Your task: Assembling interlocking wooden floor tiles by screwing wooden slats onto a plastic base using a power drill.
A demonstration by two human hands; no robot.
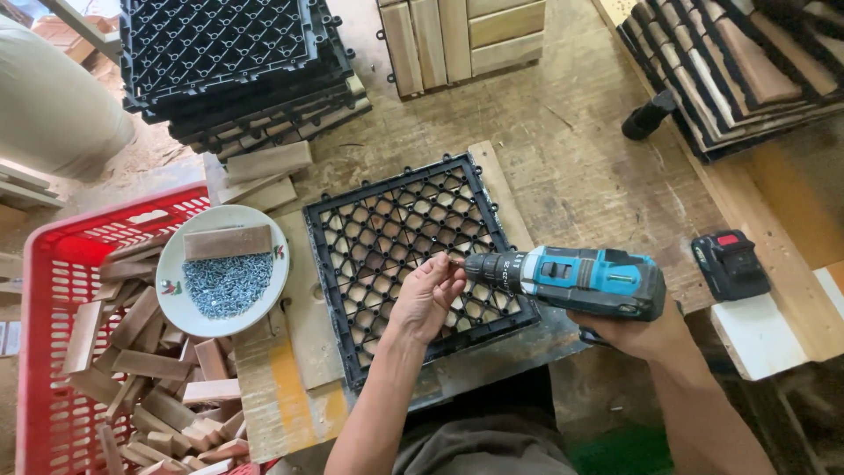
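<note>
At centre frame, on the table (pixel 580 167), the left hand (pixel 428 295) pinches a screw at the tip of the blue drill (pixel 571 280), gripped by the right hand (pixel 635 332), over the black grid tile (pixel 413 255). Fingertips so close to the bit risk a nick if it slips.

Bowl (pixel 176 264) & crate (pixel 53 281) block left; bench (pixel 598 167) free behind grid (pixel 387 220).
</note>
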